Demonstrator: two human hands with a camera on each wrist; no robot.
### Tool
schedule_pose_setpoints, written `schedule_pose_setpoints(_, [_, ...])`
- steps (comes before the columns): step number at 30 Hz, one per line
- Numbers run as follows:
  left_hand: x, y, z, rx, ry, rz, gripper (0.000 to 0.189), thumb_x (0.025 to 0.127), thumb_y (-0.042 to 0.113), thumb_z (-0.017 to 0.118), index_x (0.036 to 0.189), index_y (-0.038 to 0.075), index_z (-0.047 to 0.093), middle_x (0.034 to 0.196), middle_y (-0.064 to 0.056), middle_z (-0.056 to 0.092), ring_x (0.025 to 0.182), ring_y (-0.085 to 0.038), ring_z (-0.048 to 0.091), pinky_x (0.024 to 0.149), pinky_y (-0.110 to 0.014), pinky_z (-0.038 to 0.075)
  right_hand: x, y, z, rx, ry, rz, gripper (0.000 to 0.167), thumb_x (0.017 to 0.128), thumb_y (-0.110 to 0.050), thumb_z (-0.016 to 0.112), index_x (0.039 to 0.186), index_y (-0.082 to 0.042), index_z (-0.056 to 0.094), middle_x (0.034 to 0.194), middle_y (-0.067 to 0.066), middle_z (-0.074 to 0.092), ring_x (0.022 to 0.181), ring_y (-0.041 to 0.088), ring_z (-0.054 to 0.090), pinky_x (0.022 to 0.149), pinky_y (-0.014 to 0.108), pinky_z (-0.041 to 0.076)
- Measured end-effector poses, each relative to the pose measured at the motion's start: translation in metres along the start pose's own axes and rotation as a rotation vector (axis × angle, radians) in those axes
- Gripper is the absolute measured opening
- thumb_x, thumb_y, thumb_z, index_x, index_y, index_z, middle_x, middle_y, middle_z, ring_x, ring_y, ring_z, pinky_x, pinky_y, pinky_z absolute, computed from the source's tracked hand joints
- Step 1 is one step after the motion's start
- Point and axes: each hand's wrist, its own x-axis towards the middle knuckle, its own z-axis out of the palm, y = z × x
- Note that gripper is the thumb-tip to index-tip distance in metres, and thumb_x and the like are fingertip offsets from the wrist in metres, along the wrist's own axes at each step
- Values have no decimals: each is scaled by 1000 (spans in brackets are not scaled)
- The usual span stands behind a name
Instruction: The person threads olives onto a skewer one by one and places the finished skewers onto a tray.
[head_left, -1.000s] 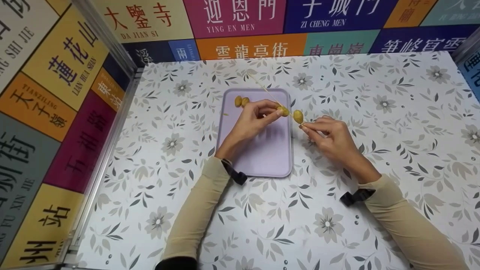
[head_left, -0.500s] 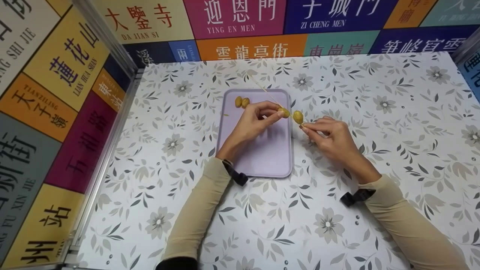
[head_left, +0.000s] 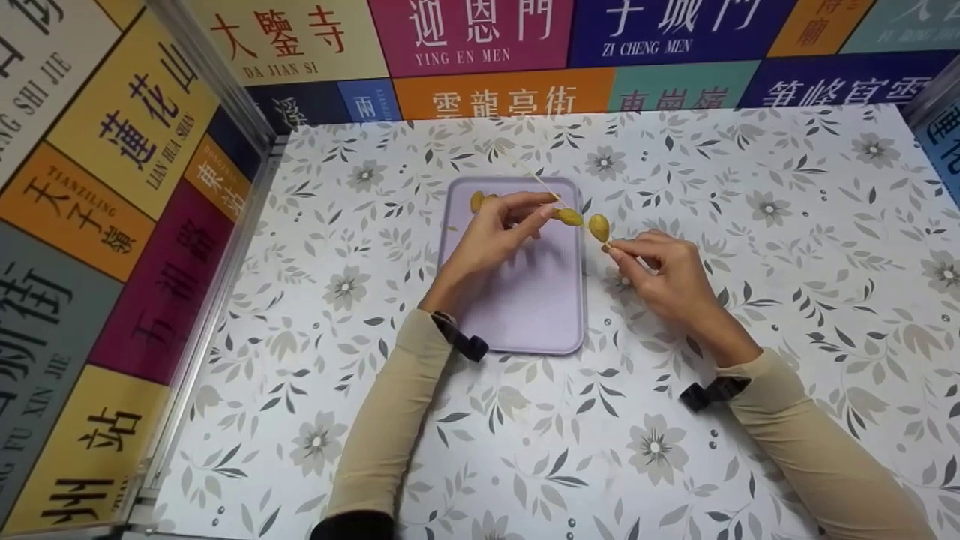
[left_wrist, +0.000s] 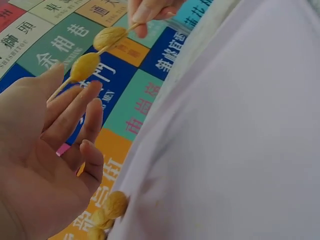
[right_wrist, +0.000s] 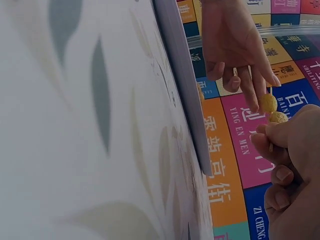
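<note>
Two yellow-green, olive-like fruits are threaded on a thin wooden skewer [head_left: 541,181]: one nearer the left hand [head_left: 568,217], the other near the right hand [head_left: 598,227]. My right hand [head_left: 664,277] pinches the skewer's near end between thumb and fingertips, just below the second fruit [right_wrist: 278,117]. My left hand [head_left: 499,236] is over the tray, its thumb tip right at the end of the first fruit [left_wrist: 85,66]. In the left wrist view the left fingers [left_wrist: 91,115] spread loosely, with the skewer passing between thumb and fingers.
Below the left hand lies a lilac tray [head_left: 525,330] with more fruits [head_left: 477,201] in its far left corner, partly hidden by that hand. A floral cloth [head_left: 652,450] covers the table. Panels with lettering [head_left: 480,45] stand behind and at the left.
The left thumb and fingers have loosened from the first fruit and drawn back slightly to the left. Both fruits have tilted a little; the right hand keeps its pinch.
</note>
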Motion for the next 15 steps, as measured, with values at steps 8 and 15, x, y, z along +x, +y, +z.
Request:
schedule_pose_setpoints(8, [-1, -2, -27, 301, 244, -53, 25, 106, 18, 72, 128, 9, 78, 113, -4, 82, 95, -26, 70, 84, -29, 55, 0, 1, 0, 35, 11, 20, 15, 98, -5, 79, 112, -8, 86, 85, 12, 78, 76, 9, 58, 68, 16, 42])
schedule_pose_setpoints(15, [-4, -7, -28, 636, 242, -139, 20, 97, 12, 82, 117, 8, 83, 110, -7, 82, 108, -24, 70, 100, -39, 52, 1, 1, 1, 47, 16, 15, 15, 98, -6, 80, 110, -11, 87, 85, 11, 78, 75, 8, 60, 68, 15, 43])
